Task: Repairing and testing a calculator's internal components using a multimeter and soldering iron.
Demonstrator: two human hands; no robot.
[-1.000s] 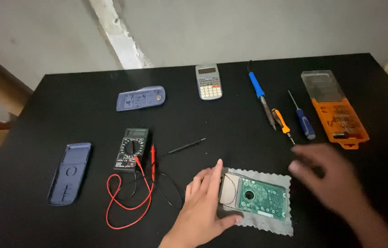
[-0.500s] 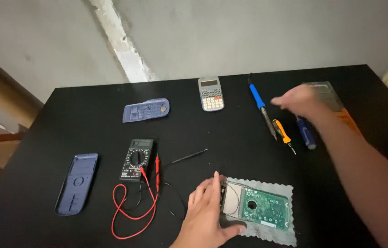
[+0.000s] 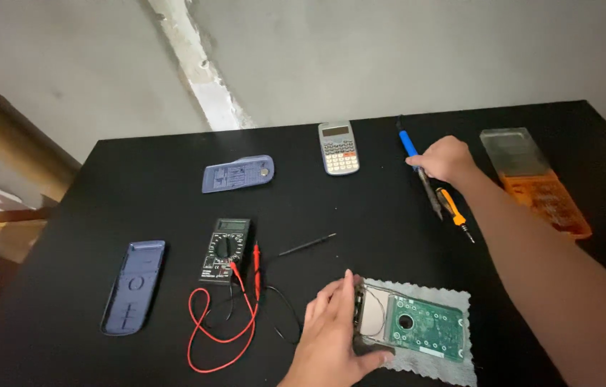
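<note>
1. Left hand (image 3: 331,337) lies flat against the left edge of the hard drive (image 3: 407,330). Thumb hooked under its near corner, fingers along the side. Grip is loose, steadying rather than clamping.
2. The drive lies circuit board up on a grey cloth (image 3: 453,365), which sticks out past the drive on the side away from that grip.
3. Right hand (image 3: 446,159) is far out across the tabletop (image 3: 389,215), fingers curled down on the blue-handled soldering iron (image 3: 417,168). Can't tell if the grip is fully shut; the fingers cover the handle's middle.
4. Just beside that grip, on its near side: an orange-handled screwdriver (image 3: 453,211). Further right: an orange bit case with a clear lid (image 3: 532,179).
5. Left of the right-hand grip: a calculator (image 3: 338,147), then a blue cover (image 3: 238,174).
6. Left of the left-hand grip: a multimeter (image 3: 224,249) with red and black leads (image 3: 220,337), and a second blue shell (image 3: 133,285).
</note>
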